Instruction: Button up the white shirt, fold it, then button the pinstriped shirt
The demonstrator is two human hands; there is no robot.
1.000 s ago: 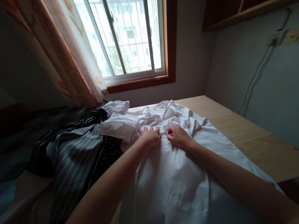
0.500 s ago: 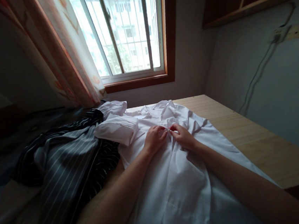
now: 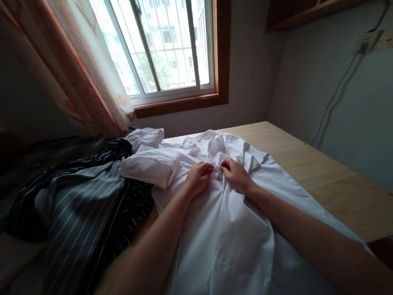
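Observation:
A white shirt [image 3: 195, 240] lies spread over the wooden table, its collar toward the window and a sleeve folded out at the left. Both hands are on its front, below the collar. My left hand [image 3: 199, 176] pinches an edge of the shirt between thumb and fingers. Close beside it, my right hand [image 3: 235, 174] pinches the facing edge, and a short stretch of cloth runs between the fingertips. Whether a button sits there is too small to tell.
Dark striped garments [image 3: 84, 209] lie heaped left of the shirt. Bare wood of the table [image 3: 310, 173] shows on the right. A window [image 3: 162, 44] with a curtain [image 3: 78, 71] is ahead; a wall socket [image 3: 380, 39] with a cable and a shelf [image 3: 309, 16] are at the right.
My hands have moved slightly apart, with the left shifting leftward, so the fingertips no longer meet. The cloth between them is drawn out. The view has tilted a little.

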